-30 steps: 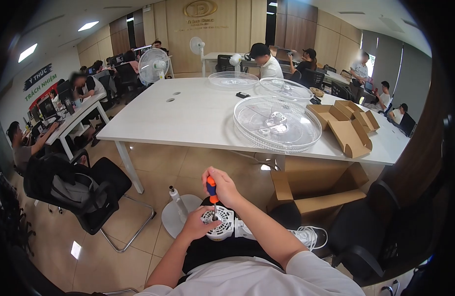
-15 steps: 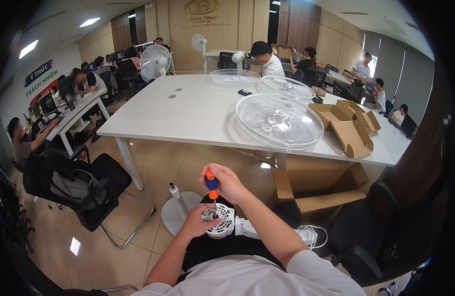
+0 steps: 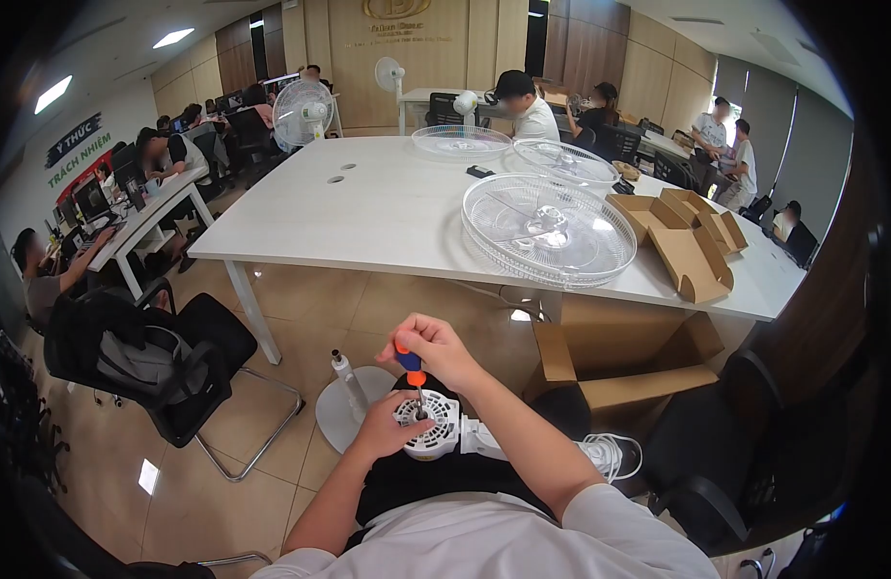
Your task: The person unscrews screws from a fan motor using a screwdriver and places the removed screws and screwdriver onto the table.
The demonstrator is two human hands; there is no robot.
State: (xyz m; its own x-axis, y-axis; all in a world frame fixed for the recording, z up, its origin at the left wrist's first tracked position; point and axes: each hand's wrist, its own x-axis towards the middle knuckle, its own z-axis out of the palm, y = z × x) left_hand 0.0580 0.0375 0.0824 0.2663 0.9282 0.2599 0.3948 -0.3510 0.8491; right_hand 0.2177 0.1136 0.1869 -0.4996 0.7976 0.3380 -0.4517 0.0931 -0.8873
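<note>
My right hand [image 3: 438, 349] is closed around the handle of an orange and blue screwdriver [image 3: 409, 362], held nearly upright. Its metal shaft points down into the centre of a white fan motor housing [image 3: 447, 417] with a slotted round face, which lies on my lap. Around the near-left side of that housing, my left hand [image 3: 386, 427] grips it, thumb close to the screwdriver's tip. The tip itself is hidden in the hub. A white neck [image 3: 479, 444] extends right from the housing. Beside my left hand, a fan stand with a round base [image 3: 330, 410] stands on the floor.
On the white table [image 3: 349, 217] ahead lie clear fan grilles [image 3: 547, 232] and opened cardboard pieces [image 3: 692, 261]. A large open carton [image 3: 648, 386] is under its right side. Black chairs flank me, one holding a grey backpack [image 3: 151, 357]. Several people sit or stand farther back.
My right hand has turned slightly on the screwdriver handle, which tilts a little more to the left. The left hand and motor housing stay nearly in place.
</note>
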